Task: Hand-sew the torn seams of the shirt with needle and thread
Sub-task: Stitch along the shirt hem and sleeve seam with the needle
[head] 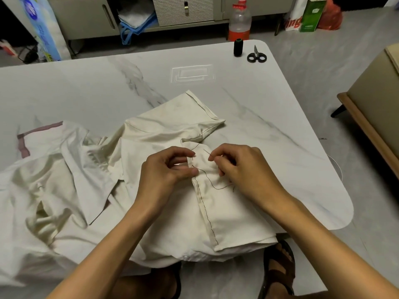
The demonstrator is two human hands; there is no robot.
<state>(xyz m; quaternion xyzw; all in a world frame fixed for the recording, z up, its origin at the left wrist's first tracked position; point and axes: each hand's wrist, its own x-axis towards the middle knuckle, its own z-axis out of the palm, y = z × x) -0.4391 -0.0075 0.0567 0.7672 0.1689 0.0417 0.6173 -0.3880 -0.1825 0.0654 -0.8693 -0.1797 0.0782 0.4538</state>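
A cream shirt (164, 130) lies crumpled over the near half of the marble table (86, 83). A folded seam (205, 214) with a line of dark stitches runs toward me. My left hand (166, 169) pinches the top of that seam between thumb and fingers. My right hand (239, 167) pinches a thin needle (208, 153) at the fabric just right of the seam. Dark thread (212, 184) loops loose across the cloth between my hands.
A black thread spool (238, 47) and small black scissors (256, 55) stand at the table's far right corner. A plastic bottle (239, 20), bags and a cabinet sit on the floor behind. A sofa edge (371, 117) is at right. My sandalled feet (278, 268) show below.
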